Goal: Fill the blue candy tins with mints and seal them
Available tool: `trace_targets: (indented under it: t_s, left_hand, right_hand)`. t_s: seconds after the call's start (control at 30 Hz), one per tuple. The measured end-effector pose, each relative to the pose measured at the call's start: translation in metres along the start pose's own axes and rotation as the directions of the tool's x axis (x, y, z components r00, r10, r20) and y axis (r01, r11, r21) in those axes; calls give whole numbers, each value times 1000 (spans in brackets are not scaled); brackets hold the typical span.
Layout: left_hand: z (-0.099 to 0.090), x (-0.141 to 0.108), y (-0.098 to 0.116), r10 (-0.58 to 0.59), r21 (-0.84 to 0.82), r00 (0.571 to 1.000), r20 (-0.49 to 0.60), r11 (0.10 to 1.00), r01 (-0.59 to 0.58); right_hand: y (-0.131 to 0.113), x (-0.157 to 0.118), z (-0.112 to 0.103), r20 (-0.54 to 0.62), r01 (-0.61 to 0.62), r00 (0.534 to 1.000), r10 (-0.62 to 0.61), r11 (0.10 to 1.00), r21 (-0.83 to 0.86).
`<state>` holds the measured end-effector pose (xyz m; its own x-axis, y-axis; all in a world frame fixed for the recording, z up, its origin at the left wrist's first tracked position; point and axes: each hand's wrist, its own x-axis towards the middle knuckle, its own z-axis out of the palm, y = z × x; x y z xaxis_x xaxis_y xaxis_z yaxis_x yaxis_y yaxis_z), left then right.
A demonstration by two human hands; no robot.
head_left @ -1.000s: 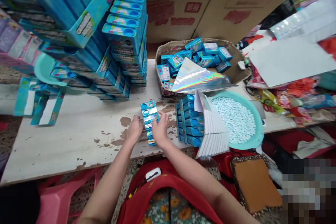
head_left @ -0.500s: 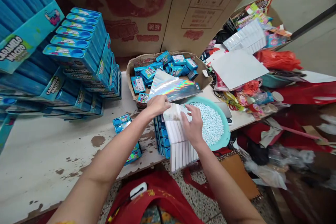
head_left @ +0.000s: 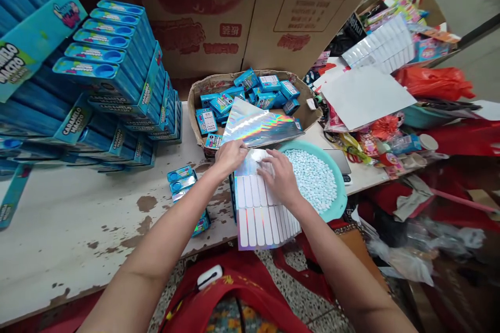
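My left hand (head_left: 230,159) is closed, pinching the upper left corner of a sticker sheet (head_left: 255,226). The sheet has rows of white strips on shiny holographic backing and hangs past the table's front edge. My right hand (head_left: 280,176) lies over the sheet's upper right part with its fingers apart; whether its fingertips touch the sheet I cannot tell. Just beyond, a plain holographic sheet (head_left: 261,125) rests on a cut-down carton (head_left: 197,94) of small blue candy boxes (head_left: 246,79). At the right, a turquoise basin (head_left: 341,200) holds many small pale candies (head_left: 314,179).
Tall stacks of blue boxes (head_left: 117,73) stand on the left of the worn white table (head_left: 78,218). A short row of blue tins (head_left: 182,182) sits near the front edge. Large cardboard boxes (head_left: 219,21) form the back. Mixed packets, papers and a red bag (head_left: 437,83) crowd the right.
The sticker sheet has turned flatter towards me, so its strips and shiny edges show more clearly. My right hand has shifted slightly left and up across it. The camera view has moved slightly.
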<state>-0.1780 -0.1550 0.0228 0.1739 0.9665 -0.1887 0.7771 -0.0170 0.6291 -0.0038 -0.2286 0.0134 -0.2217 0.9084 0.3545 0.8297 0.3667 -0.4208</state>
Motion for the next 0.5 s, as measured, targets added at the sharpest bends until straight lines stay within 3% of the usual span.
trace_targets:
  t_s: [0.17, 0.27, 0.33, 0.4, 0.5]
  left_hand:
    - [4, -5, -5, 8, -14, 996, -90, 1000, -9]
    - [-10, -27, -3, 79, -211, 973, -219, 969, -127]
    - [-25, -52, -1, 183, -433, 953, -240, 859, -274]
    - [-39, -81, -2, 265, -577, 943, -199, 746, -332]
    - [-50, -120, -17, 191, -650, 975, -113, 728, -218]
  right_hand:
    - [-33, 7, -54, -172, -55, 983, 66, 996, 65]
    - [-54, 14, -72, -177, -122, 973, 147, 982, 146]
    - [-67, 16, -72, -130, -176, 969, 211, 955, 237]
    - [-83, 17, -65, -52, -228, 964, 259, 914, 336]
    - [-110, 13, -46, 85, -305, 950, 301, 825, 476]
